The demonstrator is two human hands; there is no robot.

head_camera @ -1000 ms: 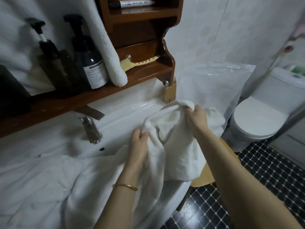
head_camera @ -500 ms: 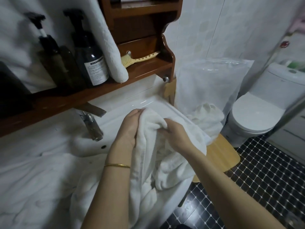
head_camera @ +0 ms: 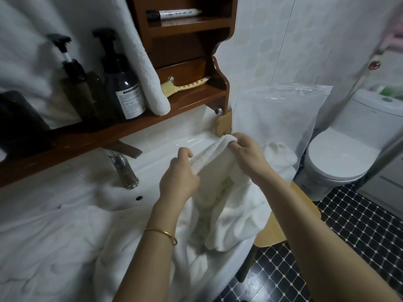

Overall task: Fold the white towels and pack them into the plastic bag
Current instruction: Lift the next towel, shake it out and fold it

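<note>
Towel (head_camera: pixel 237 214) edge runs between both hands above the basin (head_camera: pixel 165 147). The left hand (head_camera: pixel 177 178) curls round its lower end, and the right hand (head_camera: pixel 247 159) pinches the corner at 1 o'clock from the left. The cloth hangs toward 6 o'clock. The plastic bag (head_camera: pixel 281 112) stands at 1 o'clock of the right hand, with a second towel (head_camera: pixel 279 153) bunched at its foot.

A home bathroom: a white washbasin (head_camera: pixel 178 147) with a tap (head_camera: pixel 124 168), a toilet (head_camera: pixel 340 158), tiled walls (head_camera: pixel 283 40) and pump bottles (head_camera: pixel 122 83) on a wooden shelf (head_camera: pixel 189 99).
</note>
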